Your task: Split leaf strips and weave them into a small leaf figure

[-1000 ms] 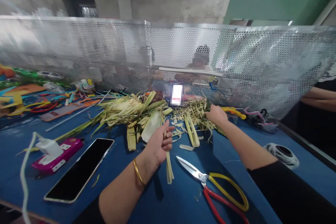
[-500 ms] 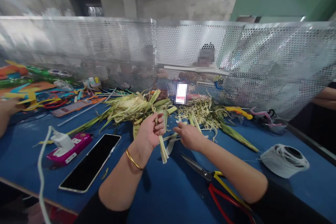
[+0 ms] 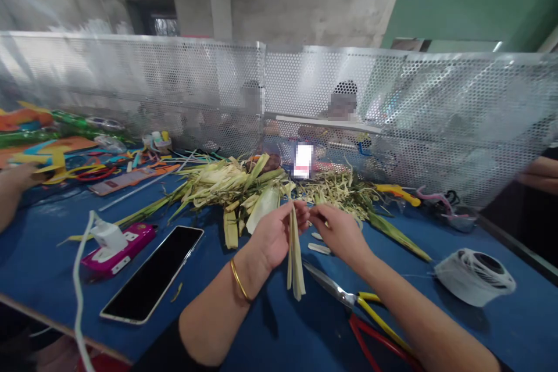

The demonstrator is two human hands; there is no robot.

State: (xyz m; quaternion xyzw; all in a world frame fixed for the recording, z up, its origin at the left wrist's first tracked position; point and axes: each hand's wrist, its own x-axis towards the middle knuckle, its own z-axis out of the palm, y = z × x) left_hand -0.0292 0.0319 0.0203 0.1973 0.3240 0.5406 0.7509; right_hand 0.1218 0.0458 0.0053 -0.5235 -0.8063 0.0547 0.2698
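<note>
Since the earliest view, the right hand [image 3: 340,232] has come from the heap of shreds [image 3: 344,192] to meet the left hand [image 3: 274,238] above the table [image 3: 244,337]. The left hand pinches pale husk strips [image 3: 297,267], which hang below its fingers; the right's fingertips are bunched beside them, but whether they grip anything I cannot tell.

Nearest, open-bladed scissors [image 3: 333,286] lie below the right forearm. A dark-screened phone [image 3: 152,276] lies to the left, near a magenta power strip [image 3: 120,253] carrying a white plug [image 3: 107,235]; a roll of white cord [image 3: 473,279] sits to the right. Farther in, a clear tub [image 3: 464,221] stands by pink and black pieces, its contents unclear. The husk pile [image 3: 213,183] lies just beyond the left hand. Behind it to the left, a small pot [image 3: 161,146] holds white and yellow items. A perforated metal screen [image 3: 196,81] closes off the blue tabletop, before grey and green walls.
</note>
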